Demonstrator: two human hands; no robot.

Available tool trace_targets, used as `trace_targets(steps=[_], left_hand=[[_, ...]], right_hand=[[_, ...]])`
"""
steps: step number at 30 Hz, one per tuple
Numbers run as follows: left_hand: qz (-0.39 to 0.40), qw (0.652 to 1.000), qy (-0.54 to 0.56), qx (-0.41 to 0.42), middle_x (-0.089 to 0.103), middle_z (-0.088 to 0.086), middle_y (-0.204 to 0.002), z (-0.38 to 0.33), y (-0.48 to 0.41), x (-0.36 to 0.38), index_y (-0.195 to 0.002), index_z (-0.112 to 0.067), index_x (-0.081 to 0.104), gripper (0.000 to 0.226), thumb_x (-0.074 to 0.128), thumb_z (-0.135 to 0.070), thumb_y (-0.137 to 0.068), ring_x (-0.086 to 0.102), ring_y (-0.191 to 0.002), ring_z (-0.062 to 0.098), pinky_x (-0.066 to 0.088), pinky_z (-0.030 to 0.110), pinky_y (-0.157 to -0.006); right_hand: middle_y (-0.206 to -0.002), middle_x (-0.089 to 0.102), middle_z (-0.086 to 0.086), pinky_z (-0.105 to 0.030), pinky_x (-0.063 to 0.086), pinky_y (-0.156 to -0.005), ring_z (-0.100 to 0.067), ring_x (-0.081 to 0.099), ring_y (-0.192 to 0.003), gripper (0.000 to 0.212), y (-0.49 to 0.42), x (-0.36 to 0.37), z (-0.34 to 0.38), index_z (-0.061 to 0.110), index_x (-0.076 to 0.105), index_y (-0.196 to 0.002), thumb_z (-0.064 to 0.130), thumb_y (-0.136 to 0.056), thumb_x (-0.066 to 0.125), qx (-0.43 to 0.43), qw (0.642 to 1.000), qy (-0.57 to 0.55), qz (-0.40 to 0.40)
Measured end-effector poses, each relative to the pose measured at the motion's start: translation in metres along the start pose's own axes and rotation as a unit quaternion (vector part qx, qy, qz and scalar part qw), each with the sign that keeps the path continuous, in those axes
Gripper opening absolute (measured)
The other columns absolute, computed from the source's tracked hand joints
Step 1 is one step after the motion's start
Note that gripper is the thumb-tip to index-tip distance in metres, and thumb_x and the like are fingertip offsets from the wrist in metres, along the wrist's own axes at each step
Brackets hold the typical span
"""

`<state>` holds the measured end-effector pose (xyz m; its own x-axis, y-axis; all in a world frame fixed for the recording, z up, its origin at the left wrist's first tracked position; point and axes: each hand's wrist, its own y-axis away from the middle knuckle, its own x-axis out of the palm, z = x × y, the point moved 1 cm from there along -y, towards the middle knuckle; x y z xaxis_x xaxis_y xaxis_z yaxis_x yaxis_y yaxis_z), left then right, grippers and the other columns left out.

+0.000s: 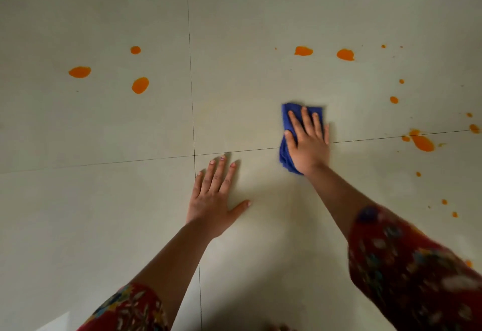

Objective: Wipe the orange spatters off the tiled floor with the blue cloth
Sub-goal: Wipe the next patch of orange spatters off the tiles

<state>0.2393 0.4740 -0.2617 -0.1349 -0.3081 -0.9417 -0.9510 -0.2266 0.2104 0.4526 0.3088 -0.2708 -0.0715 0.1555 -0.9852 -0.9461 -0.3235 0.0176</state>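
Blue cloth (284, 157) under flat R hand (309, 142), L hand (216, 195) flat on floor (104, 127).

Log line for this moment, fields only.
right hand presses blue cloth | left hand flat on tiled floor | orange spatters unwiped

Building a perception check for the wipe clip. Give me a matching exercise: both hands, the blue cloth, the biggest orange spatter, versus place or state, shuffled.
Column A
1. left hand
2. right hand
3. blue cloth
4. biggest orange spatter

Column B
a. bunched under a palm
b. flat on bare tile, fingers spread
c. pressing down on fabric
d. on the grout line, far right of the view

Pairs: 1-b; 2-c; 3-a; 4-d
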Motion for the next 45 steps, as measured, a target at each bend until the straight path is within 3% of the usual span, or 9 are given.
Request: trace_targets(steps=[5,11,20,26,32,38,40,43,45], left_hand=[[-0.036,0.999,-0.009,0.0,-0.013,-0.004,-0.161,-0.001,0.001,0.004,-0.153,-0.03,-0.008,0.089,0.023,-0.077,-0.084,-0.013,-0.148,0.017,0.0,0.041,-0.119],[-0.023,1.0,-0.007,-0.005,-0.015,-0.006,-0.161,0.0,0.0,0.005,-0.152,-0.031,-0.01,0.09,0.022,-0.078,-0.082,-0.014,-0.148,0.016,-0.001,0.04,-0.12],[0.025,0.998,0.05,-0.03,-0.028,-0.012,-0.156,-0.008,0.009,-0.008,-0.149,-0.035,-0.017,0.081,0.032,-0.063,-0.092,-0.025,-0.144,0.011,-0.008,0.035,-0.12],[0.054,0.996,0.066,0.007,-0.02,-0.014,-0.157,0.002,0.037,-0.022,-0.15,-0.037,-0.008,0.068,0.037,-0.035,-0.1,-0.014,-0.146,0.006,0.004,0.031,-0.122],[0.192,0.973,-0.118,0.046,-0.005,-0.011,-0.161,0.051,0.064,-0.094,-0.153,-0.03,0.0,0.06,0.025,-0.045,-0.1,0.004,-0.148,0.008,0.01,0.026,-0.118],[0.292,0.939,-0.157,-0.089,0.027,-0.013,-0.156,0.08,0.076,-0.175,-0.149,-0.036,0.024,0.053,0.031,-0.052,-0.099,0.028,-0.142,0.01,0.022,0.026,-0.115],[0.319,0.932,-0.126,-0.116,0.031,-0.013,-0.154,0.082,0.087,-0.191,-0.146,-0.037,0.03,0.051,0.032,-0.053,-0.098,0.032,-0.14,0.012,0.024,0.028,-0.113],[0.301,0.937,0.023,-0.175,0.044,-0.011,-0.145,0.088,0.097,-0.194,-0.139,-0.032,0.044,0.047,0.04,-0.051,-0.097,0.042,-0.132,0.01,0.029,0.025,-0.109],[0.248,0.921,0.188,-0.235,0.053,-0.008,-0.136,0.086,0.095,-0.193,-0.132,-0.025,0.054,0.047,0.045,-0.052,-0.095,0.049,-0.125,0.012,0.034,0.028,-0.108]], right_hand=[[-0.161,0.022,-0.007,-0.05,0.018,-0.118,-0.031,0.018,-0.148,0.062,0.137,-0.004,-0.03,0.027,0.028,-0.152,0.05,-0.095,0.024,0.083,0.996,0.009,-0.03],[-0.16,0.024,0.001,-0.047,0.018,-0.118,-0.024,0.019,-0.149,0.059,0.117,0.007,0.032,0.034,0.029,-0.151,0.051,-0.095,0.034,-0.162,0.987,-0.004,0.004],[-0.16,0.023,-0.008,-0.054,0.023,-0.115,-0.033,0.021,-0.147,0.069,0.099,-0.007,-0.056,0.026,0.029,-0.152,0.058,-0.091,0.024,0.07,0.997,0.019,-0.027],[-0.16,0.024,0.0,-0.049,0.02,-0.116,-0.026,0.02,-0.148,0.06,0.152,0.011,0.04,0.034,0.03,-0.151,0.055,-0.095,0.035,-0.227,0.974,-0.014,-0.008],[-0.159,0.029,-0.002,-0.055,0.019,-0.115,-0.029,0.025,-0.146,0.06,0.024,0.016,0.093,0.033,0.036,-0.148,0.05,-0.093,0.017,-0.068,0.996,-0.049,0.023],[-0.155,0.036,0.002,-0.043,0.014,-0.116,-0.025,0.03,-0.145,0.049,0.113,0.025,0.143,0.033,0.046,-0.142,0.04,-0.097,0.03,-0.301,0.948,-0.088,0.06],[-0.152,0.04,0.001,-0.042,0.016,-0.118,-0.027,0.034,-0.142,0.04,0.131,0.012,0.157,0.031,0.049,-0.14,0.032,-0.102,0.036,-0.233,0.899,-0.322,0.184],[-0.128,0.059,-0.014,-0.05,0.049,-0.09,-0.039,0.063,-0.094,0.039,0.133,-0.047,0.18,0.025,0.057,-0.132,0.033,-0.103,0.033,0.007,0.615,-0.707,0.35],[-0.104,0.067,-0.02,-0.045,0.055,-0.076,-0.037,0.066,-0.079,0.04,0.126,-0.082,0.188,0.016,0.062,-0.124,0.036,-0.101,0.036,0.147,0.447,-0.788,0.397]])
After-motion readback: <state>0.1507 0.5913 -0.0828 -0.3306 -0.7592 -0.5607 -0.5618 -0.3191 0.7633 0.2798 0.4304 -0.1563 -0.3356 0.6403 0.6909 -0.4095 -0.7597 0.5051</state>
